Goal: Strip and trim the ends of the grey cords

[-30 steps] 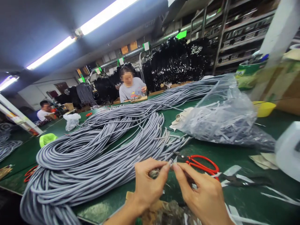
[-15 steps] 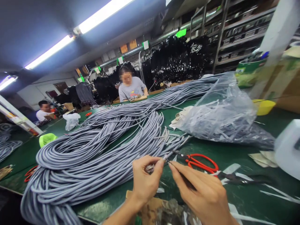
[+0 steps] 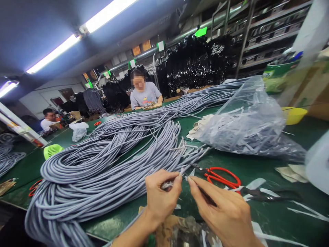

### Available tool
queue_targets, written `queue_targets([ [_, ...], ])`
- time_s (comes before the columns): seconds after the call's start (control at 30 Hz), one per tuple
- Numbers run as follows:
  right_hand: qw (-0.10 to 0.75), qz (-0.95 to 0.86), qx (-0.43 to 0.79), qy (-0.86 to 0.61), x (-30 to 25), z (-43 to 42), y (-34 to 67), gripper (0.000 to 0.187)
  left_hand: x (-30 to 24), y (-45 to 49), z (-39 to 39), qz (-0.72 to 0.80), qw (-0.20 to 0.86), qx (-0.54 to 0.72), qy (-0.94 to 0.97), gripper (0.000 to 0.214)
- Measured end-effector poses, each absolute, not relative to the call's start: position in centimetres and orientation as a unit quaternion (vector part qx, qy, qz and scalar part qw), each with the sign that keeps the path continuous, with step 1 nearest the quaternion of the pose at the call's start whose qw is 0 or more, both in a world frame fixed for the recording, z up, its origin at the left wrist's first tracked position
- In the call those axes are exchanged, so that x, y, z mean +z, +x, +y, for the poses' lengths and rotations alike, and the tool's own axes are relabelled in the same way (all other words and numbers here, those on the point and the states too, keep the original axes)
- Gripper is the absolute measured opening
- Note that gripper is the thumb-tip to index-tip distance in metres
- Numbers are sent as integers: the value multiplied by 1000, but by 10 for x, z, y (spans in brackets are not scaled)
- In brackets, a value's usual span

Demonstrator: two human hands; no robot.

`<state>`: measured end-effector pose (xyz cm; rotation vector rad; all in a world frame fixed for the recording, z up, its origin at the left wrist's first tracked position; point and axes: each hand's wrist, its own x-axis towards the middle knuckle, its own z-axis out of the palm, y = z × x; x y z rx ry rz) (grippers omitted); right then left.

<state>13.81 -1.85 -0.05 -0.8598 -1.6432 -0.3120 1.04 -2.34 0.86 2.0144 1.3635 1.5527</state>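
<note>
My left hand (image 3: pixel 163 192) is closed, with thumb and forefinger pinched on the end of a grey cable (image 3: pixel 182 170). Pale strands show inside the curl of its fingers. Just to its right, my right hand (image 3: pixel 218 206) is closed too, its fingertips pinched around something small and whitish that I cannot make out. A narrow gap separates the two sets of fingertips. Behind both hands lies a large coiled bundle of grey cables (image 3: pixel 123 175), its cut ends close to my fingers. Red-handled scissors (image 3: pixel 224 176) rest right beyond my right hand.
A clear plastic bag (image 3: pixel 246 130) of pale scraps stands at the right. Dark pliers (image 3: pixel 267 196) and loose white strips lie on the green table (image 3: pixel 269 219). A yellow bowl (image 3: pixel 295 115) sits farther back. Across the table a co-worker (image 3: pixel 145 92) sits; another person (image 3: pixel 48 120) is at far left.
My fingertips have drawn slightly apart, opening a small gap at the cable end. The view has shifted a little; the things on the table have stayed put.
</note>
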Motion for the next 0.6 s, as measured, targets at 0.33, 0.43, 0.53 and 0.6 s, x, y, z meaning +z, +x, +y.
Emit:
queue_targets([
  [0.33,547,-742,-152,-356,3,-11,152,18,15,7,-21,514,229,501,658,20],
  [0.43,512,-758,-213,-344,2,-10,155,21,18,3,-19,515,253,480,664,22],
  [0.53,481,-769,-273,-319,2,-9,157,28,17,-1,-17,508,225,453,697,20],
  [0.6,455,-783,-292,-309,3,-6,158,33,16,-3,-15,488,180,434,736,17],
])
